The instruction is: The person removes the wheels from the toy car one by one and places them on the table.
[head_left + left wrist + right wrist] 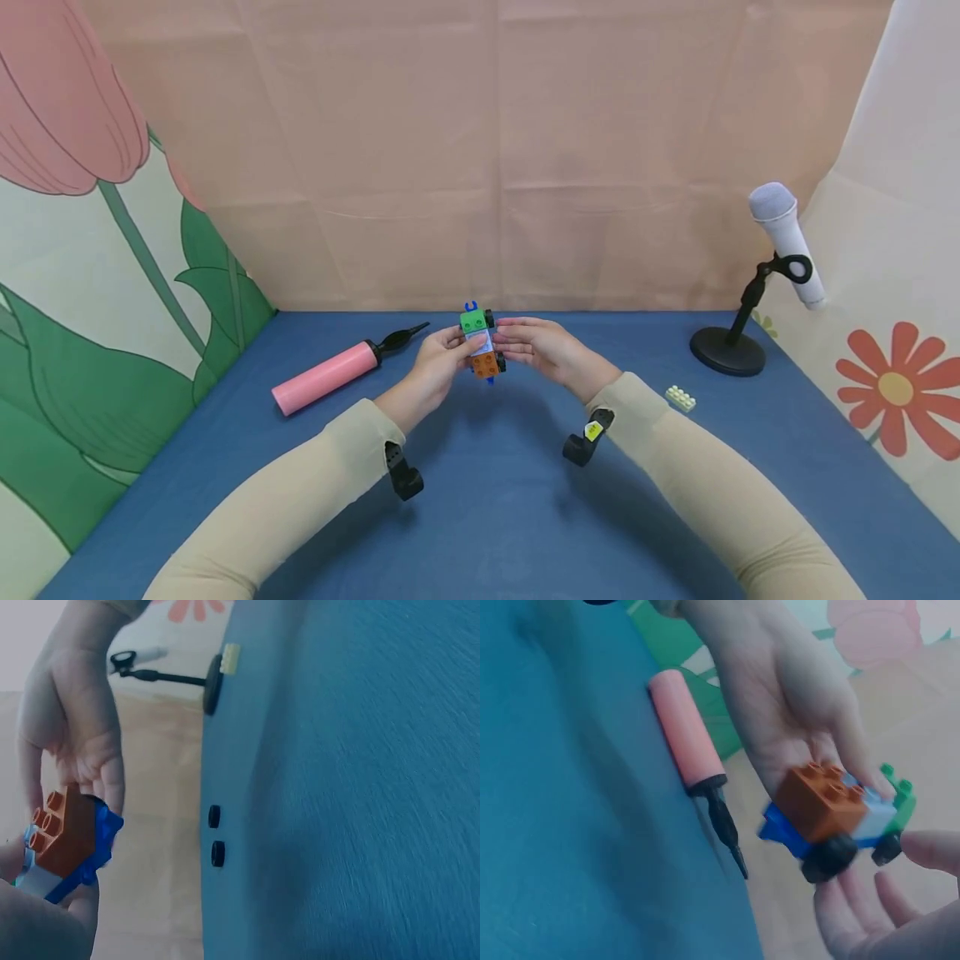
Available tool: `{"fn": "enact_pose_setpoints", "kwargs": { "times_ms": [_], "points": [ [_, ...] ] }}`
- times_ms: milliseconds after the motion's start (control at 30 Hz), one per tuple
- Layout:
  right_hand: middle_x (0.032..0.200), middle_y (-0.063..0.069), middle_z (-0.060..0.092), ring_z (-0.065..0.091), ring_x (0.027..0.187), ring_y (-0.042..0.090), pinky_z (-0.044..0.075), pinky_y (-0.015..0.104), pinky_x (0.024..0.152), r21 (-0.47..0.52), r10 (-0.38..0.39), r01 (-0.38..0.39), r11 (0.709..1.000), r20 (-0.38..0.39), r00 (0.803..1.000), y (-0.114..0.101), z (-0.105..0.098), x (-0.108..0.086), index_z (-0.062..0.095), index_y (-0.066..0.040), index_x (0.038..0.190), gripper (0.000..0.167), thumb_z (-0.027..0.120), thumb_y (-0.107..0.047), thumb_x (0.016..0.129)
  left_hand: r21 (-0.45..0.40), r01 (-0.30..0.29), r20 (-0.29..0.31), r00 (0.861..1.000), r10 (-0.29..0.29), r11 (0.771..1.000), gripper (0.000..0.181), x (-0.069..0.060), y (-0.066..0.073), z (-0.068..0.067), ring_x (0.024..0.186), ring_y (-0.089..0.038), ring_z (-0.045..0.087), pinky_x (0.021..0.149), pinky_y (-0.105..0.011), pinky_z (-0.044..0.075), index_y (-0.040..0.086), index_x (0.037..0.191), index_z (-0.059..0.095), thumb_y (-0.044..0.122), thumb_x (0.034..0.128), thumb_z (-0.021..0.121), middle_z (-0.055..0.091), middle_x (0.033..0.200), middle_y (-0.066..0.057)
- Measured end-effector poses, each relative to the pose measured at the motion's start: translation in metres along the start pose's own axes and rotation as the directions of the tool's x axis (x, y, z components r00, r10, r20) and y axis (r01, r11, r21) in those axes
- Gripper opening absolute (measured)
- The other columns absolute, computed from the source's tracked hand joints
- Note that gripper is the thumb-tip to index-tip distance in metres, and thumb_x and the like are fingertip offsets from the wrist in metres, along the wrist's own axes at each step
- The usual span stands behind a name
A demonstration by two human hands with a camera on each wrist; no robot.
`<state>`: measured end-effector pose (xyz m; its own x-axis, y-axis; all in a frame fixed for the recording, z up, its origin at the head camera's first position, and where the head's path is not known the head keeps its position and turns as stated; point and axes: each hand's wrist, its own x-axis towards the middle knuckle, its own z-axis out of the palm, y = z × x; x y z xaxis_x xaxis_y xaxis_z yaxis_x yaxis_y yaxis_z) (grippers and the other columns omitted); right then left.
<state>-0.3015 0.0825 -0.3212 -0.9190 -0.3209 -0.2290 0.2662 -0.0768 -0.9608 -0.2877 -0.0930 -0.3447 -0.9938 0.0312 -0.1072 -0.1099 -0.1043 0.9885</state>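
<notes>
A toy car of building bricks [478,342] is held up over the table. It has a blue base, and green, light blue and orange bricks sit along its top. My left hand [433,367] grips it from the left, thumb on top and fingers beneath. Black wheels [829,858] show on the car's right side. On that side is my right hand [551,350], its fingers extended beside the wheels; whether they touch is unclear. Two loose black wheels [216,834] stand on the table in the left wrist view, beyond the car; the head view does not show them.
A pink hand pump [326,379] with a black nozzle lies at the left. On the right a white microphone [791,242] leans in a black stand [727,350]. A pale yellow brick [680,398] lies near my right forearm. Printed cloths border the blue table [495,517].
</notes>
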Motion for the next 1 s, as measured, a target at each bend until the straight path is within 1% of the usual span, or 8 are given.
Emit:
{"fn": "enact_pose_setpoints", "kwargs": {
  "times_ms": [100, 200, 400, 500, 633, 767, 900, 1000],
  "points": [
    [0.134, 0.017, 0.056, 0.060, 0.118, 0.025, 0.044, 0.037, 0.105, 0.044, -0.028, 0.027, 0.999, 0.020, 0.999, -0.003, -0.004, 0.001, 0.049, -0.004, 0.138, 0.039, 0.052, -0.012, 0.100, 0.036, 0.011, 0.045, 0.999, -0.013, 0.999, 0.052, -0.003, 0.002, -0.003, 0.119, -0.023, 0.058, 0.104, -0.039, 0.045, 0.002, 0.138, 0.049, 0.019, 0.0924, 0.067, 0.060, 0.130, -0.013],
    [0.129, 0.016, 0.058, 0.065, 0.107, 0.021, 0.046, 0.036, 0.101, 0.092, -0.029, 0.027, 0.995, 0.029, 0.999, -0.004, -0.008, 0.003, 0.051, -0.002, 0.136, 0.039, 0.055, -0.011, 0.099, 0.070, 0.009, 0.089, 0.996, -0.015, 0.998, 0.053, -0.004, 0.003, -0.006, 0.118, -0.023, 0.059, 0.105, -0.040, 0.044, 0.004, 0.138, 0.049, 0.020, 0.0918, 0.067, 0.060, 0.130, -0.013],
    [0.121, 0.012, 0.064, 0.068, 0.098, 0.018, 0.050, 0.035, 0.096, 0.101, -0.006, 0.004, 0.995, 0.019, 1.000, -0.002, -0.010, 0.005, 0.053, -0.002, 0.134, 0.038, 0.058, -0.011, 0.097, 0.122, -0.008, 0.172, 0.985, -0.014, 0.993, 0.056, -0.007, 0.004, -0.011, 0.119, -0.024, 0.058, 0.106, -0.043, 0.042, 0.005, 0.142, 0.046, 0.024, 0.0930, 0.066, 0.058, 0.135, -0.013],
    [0.112, 0.008, 0.067, 0.069, 0.094, 0.017, 0.051, 0.034, 0.095, 0.110, -0.010, 0.007, 0.994, 0.027, 1.000, -0.002, -0.010, 0.004, 0.054, -0.002, 0.132, 0.036, 0.058, -0.010, 0.097, 0.115, -0.001, 0.198, 0.980, -0.022, 0.993, 0.056, -0.008, 0.005, -0.013, 0.122, -0.025, 0.056, 0.106, -0.045, 0.042, 0.005, 0.143, 0.043, 0.024, 0.0947, 0.064, 0.056, 0.138, -0.013],
    [0.101, 0.004, 0.069, 0.070, 0.088, 0.015, 0.051, 0.034, 0.094, 0.135, -0.018, 0.012, 0.991, 0.038, 0.999, -0.002, -0.011, 0.004, 0.057, -0.005, 0.124, 0.028, 0.059, -0.010, 0.097, 0.097, 0.018, 0.210, 0.977, -0.038, 0.995, 0.055, -0.009, 0.006, -0.013, 0.125, -0.027, 0.053, 0.106, -0.047, 0.041, 0.005, 0.143, 0.042, 0.025, 0.0960, 0.062, 0.054, 0.140, -0.013],
    [0.096, 0.003, 0.069, 0.069, 0.084, 0.014, 0.047, 0.038, 0.100, 0.133, -0.033, 0.030, 0.991, 0.023, 0.999, -0.002, -0.011, 0.005, 0.058, -0.008, 0.115, 0.019, 0.059, -0.009, 0.096, 0.100, 0.027, 0.200, 0.979, -0.047, 0.995, 0.059, -0.009, 0.006, -0.014, 0.130, -0.029, 0.049, 0.108, -0.048, 0.040, 0.005, 0.145, 0.040, 0.030, 0.0965, 0.061, 0.051, 0.142, -0.013],
    [0.100, 0.003, 0.067, 0.068, 0.085, 0.014, 0.044, 0.041, 0.104, 0.097, -0.069, 0.069, 0.993, 0.000, 0.998, -0.002, -0.012, 0.004, 0.060, -0.007, 0.111, 0.016, 0.060, -0.006, 0.095, 0.115, 0.037, 0.180, 0.982, -0.058, 0.993, 0.061, -0.007, 0.005, -0.018, 0.129, -0.029, 0.047, 0.106, -0.047, 0.041, 0.005, 0.147, 0.037, 0.032, 0.0969, 0.060, 0.048, 0.142, -0.013],
    [0.107, 0.005, 0.065, 0.069, 0.088, 0.015, 0.047, 0.040, 0.101, 0.052, -0.100, 0.100, 0.994, -0.005, 0.995, -0.001, -0.013, 0.002, 0.062, -0.005, 0.108, 0.016, 0.063, -0.005, 0.093, 0.156, 0.029, 0.175, 0.983, -0.056, 0.987, 0.058, -0.007, 0.004, -0.022, 0.121, -0.027, 0.052, 0.101, -0.044, 0.046, 0.008, 0.146, 0.040, 0.033, 0.0968, 0.060, 0.049, 0.140, -0.013]
  ]
}}
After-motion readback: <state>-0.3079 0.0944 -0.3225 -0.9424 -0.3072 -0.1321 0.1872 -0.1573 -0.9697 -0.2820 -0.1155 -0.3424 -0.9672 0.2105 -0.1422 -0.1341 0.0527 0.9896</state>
